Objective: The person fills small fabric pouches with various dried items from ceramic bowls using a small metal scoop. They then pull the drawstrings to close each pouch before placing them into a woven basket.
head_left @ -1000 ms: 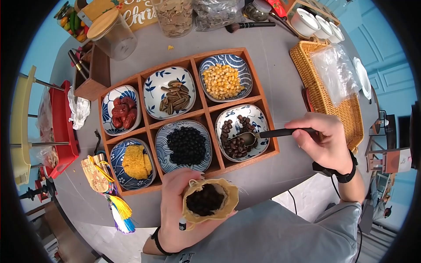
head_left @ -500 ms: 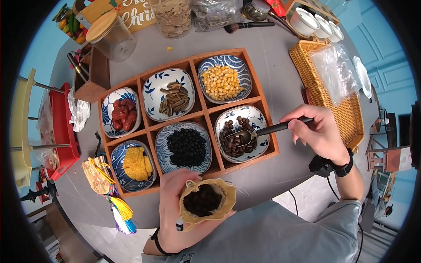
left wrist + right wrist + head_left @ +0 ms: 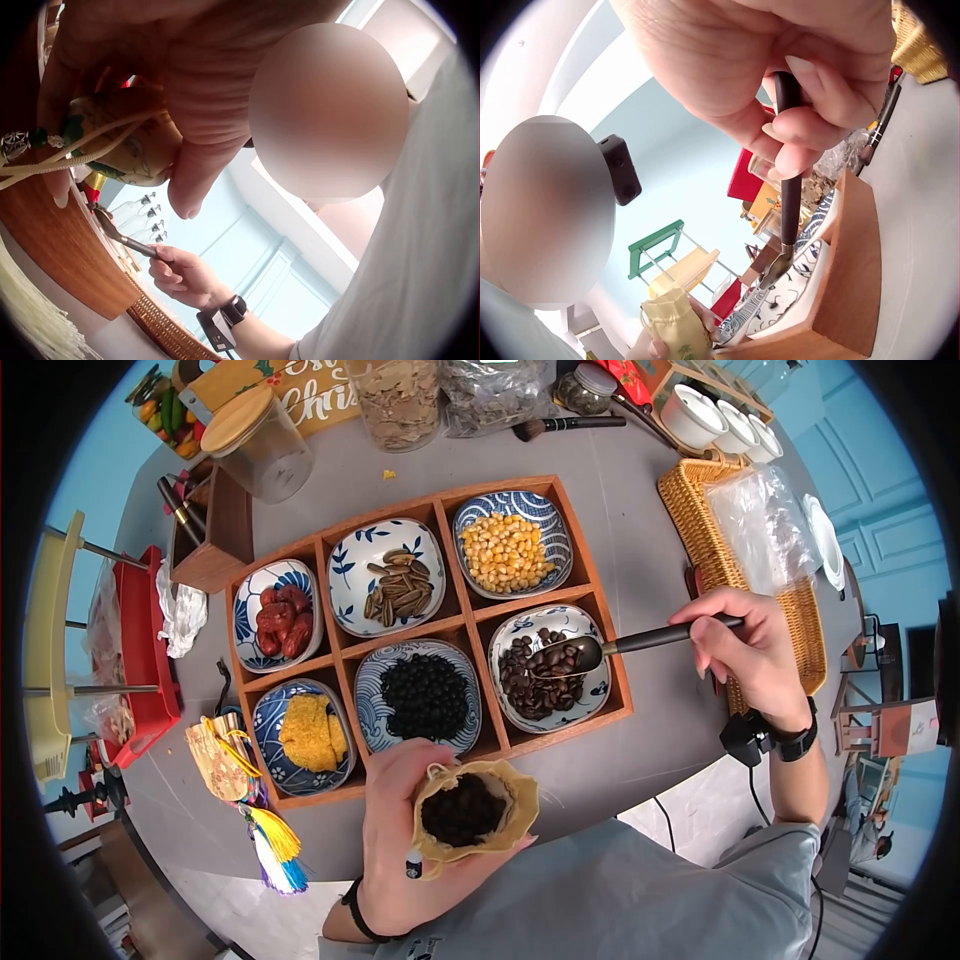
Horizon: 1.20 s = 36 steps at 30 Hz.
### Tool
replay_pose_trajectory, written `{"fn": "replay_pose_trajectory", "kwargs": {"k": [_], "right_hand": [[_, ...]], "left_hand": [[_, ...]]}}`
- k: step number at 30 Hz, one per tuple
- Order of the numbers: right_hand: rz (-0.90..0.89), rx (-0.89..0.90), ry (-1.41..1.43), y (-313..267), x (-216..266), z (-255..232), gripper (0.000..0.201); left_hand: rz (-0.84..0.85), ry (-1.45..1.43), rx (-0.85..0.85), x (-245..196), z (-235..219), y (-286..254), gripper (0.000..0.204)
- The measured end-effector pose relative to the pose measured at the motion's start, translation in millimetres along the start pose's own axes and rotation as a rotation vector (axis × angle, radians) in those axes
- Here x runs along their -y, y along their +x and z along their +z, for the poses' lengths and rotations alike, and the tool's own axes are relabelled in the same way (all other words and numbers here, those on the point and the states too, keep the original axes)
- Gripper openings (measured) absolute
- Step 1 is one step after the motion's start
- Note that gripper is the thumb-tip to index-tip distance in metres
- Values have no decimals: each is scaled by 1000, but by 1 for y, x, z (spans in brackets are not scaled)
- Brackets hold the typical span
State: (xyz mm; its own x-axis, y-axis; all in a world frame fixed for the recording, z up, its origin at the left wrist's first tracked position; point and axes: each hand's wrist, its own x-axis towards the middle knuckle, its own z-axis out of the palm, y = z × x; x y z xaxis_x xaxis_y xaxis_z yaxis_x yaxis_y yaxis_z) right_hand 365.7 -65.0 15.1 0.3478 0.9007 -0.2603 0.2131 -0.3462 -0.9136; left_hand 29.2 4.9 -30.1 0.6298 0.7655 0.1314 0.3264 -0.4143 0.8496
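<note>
My right hand (image 3: 748, 652) pinches the black handle of a metal spoon (image 3: 590, 653), whose bowl holds dark beans over the bean dish (image 3: 510, 635) at the tray's near right. In the right wrist view the fingers curl round the handle (image 3: 790, 210). My left hand (image 3: 395, 850) grips a small cream drawstring pouch (image 3: 525, 810), its mouth open upward with dark beans inside, just in front of the wooden tray (image 3: 563, 738). The left wrist view shows the patterned pouch (image 3: 142, 154) in that hand, its cords hanging.
Other tray dishes hold corn (image 3: 506, 550), striped seeds (image 3: 402, 586), red dates (image 3: 284, 620), black beans (image 3: 425, 696) and a yellow food (image 3: 312, 732). A wicker basket (image 3: 808, 640) stands right, a lidded jar (image 3: 265, 455) back left, a tasselled pouch (image 3: 225, 760) left.
The spoon has risen from among the beans with some in its bowl, and my right hand has shifted slightly up and right. My left hand and the pouch have barely moved.
</note>
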Motion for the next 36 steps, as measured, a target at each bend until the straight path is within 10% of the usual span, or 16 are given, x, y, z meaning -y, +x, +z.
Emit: {"fn": "replay_pose_trajectory", "kwargs": {"k": [9,17,29,36], "right_hand": [[-199,15,-105,-35,58,2,15],[-839,126,-454,-55,75,27,9],[-910,-76,-1026,-30,58,31,20],[-731,8,-910,-32,48,33,18]], "left_hand": [[21,-36,26,-5,0,7,89],[105,-55,-15,-4,5,9,89],[192,-214,-11,4,7,-1,86],[167,-186,-21,8,4,-4,86]]}}
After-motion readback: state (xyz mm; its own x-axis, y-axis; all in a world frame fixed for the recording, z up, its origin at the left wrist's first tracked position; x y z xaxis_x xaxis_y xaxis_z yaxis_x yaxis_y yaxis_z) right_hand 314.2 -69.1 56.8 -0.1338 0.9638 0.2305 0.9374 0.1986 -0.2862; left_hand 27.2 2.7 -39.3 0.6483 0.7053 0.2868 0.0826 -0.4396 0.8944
